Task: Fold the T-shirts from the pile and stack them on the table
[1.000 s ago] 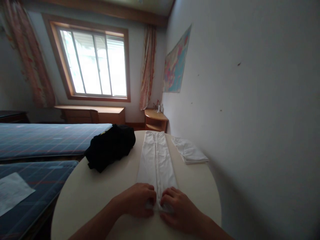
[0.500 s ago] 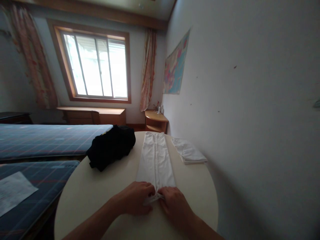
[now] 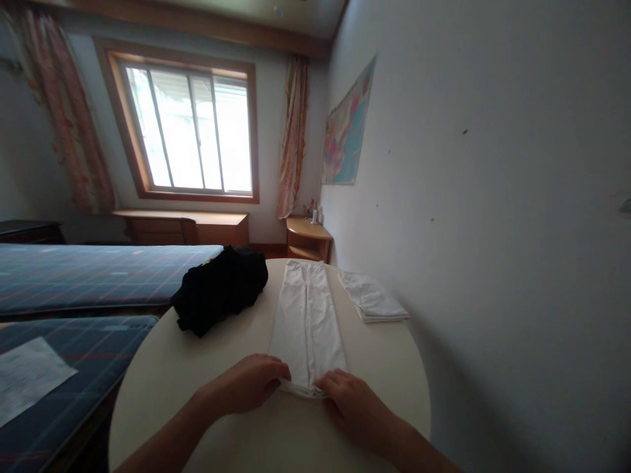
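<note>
A white garment (image 3: 306, 315), folded into a long strip with a seam down its middle, lies lengthwise on the round cream table (image 3: 221, 368). My left hand (image 3: 256, 384) pinches its near left corner between thumb and fingers. At the near right end, my right hand (image 3: 348, 401) grips the edge, fingers on top and thumb mostly hidden beneath. The near edge shows between both hands and looks slightly raised. To the right of the strip rests a folded white cloth (image 3: 372, 299), apart from my hands.
A bunched black garment (image 3: 221, 289) sits on the table's left side. Mattresses with a plaid pattern (image 3: 98, 276) stand beyond the left edge, a paper sheet (image 3: 32, 378) on the nearer one. The white wall (image 3: 493, 263) runs close along the right.
My left hand has moved left, from the middle of the near edge to its left corner. The near edge is now spread wider and flatter. My right hand has shifted slightly right.
</note>
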A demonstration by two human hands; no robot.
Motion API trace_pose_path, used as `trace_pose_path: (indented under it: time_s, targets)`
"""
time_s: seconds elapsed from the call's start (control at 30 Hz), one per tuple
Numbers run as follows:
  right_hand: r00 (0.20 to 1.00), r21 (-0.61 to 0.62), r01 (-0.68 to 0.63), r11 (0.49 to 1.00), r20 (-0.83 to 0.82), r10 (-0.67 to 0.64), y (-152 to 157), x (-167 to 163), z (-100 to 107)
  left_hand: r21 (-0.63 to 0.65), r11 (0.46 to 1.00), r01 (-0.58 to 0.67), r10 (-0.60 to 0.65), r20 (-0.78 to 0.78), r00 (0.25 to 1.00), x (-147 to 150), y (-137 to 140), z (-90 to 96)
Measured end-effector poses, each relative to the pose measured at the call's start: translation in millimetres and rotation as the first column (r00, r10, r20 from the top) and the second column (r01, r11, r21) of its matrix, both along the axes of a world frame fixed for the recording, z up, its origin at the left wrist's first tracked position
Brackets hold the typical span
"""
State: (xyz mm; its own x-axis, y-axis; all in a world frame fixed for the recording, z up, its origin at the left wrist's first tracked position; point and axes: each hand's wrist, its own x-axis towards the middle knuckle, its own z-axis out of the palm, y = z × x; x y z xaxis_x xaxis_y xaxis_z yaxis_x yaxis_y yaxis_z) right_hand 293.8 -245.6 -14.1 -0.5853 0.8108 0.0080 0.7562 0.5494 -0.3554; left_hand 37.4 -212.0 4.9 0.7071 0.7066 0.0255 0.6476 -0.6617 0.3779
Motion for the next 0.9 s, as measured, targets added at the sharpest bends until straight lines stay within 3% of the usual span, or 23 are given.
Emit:
trace_pose_path:
  time_s: [0.13, 0.2, 0.33, 0.47, 0.57, 0.7, 0.77, 0.9]
  targets:
    - [0.992, -0.098, -0.124, 0.987, -0.015, 0.123, -0.1, 8.6, 29.1, -0.128, 0.991, 0.040, -0.034, 0.052, 0.998, -5.0, 2.0, 14.8]
    - [0.993, -0.101, -0.114, 0.988, -0.002, 0.114, 9.3, 12.5, 45.3, -0.124, 0.992, 0.020, -0.009, 0.090, 0.996, -5.8, 9.5, 23.6]
    - [0.999, 0.013, -0.034, 0.999, -0.018, 0.034, 46.6, 15.9, 70.6, 0.048, 0.995, -0.087, 0.081, 0.104, 0.991, -0.3, 39.4, 41.8]
    - [0.995, 0.154, 0.088, 0.984, -0.052, -0.081, 92.5, 11.1, 75.3, 0.209, 0.951, -0.230, 0.217, 0.084, 0.973, 9.3, 78.5, 46.7]
    - [0.990, 0.282, 0.140, 0.949, -0.034, -0.136, 115.7, 3.6, 61.4, 0.250, 0.912, -0.327, 0.311, 0.101, 0.945, 14.6, 100.9, 29.6]
    - [0.986, 0.401, 0.148, 0.904, 0.006, -0.164, 118.1, -4.9, 26.2, 0.280, 0.852, -0.442, 0.414, 0.155, 0.897, 16.1, 109.8, -16.8]
    - [0.995, 0.379, 0.092, 0.921, -0.003, -0.098, 109.2, -6.2, 6.5, 0.298, 0.860, -0.414, 0.374, 0.184, 0.909, 13.9, 106.2, -41.7]
    - [0.999, 0.276, -0.044, 0.960, 0.012, 0.042, 85.3, -2.2, -26.2, 0.290, 0.934, -0.210, 0.170, 0.157, 0.973, 6.4, 92.2, -74.3]
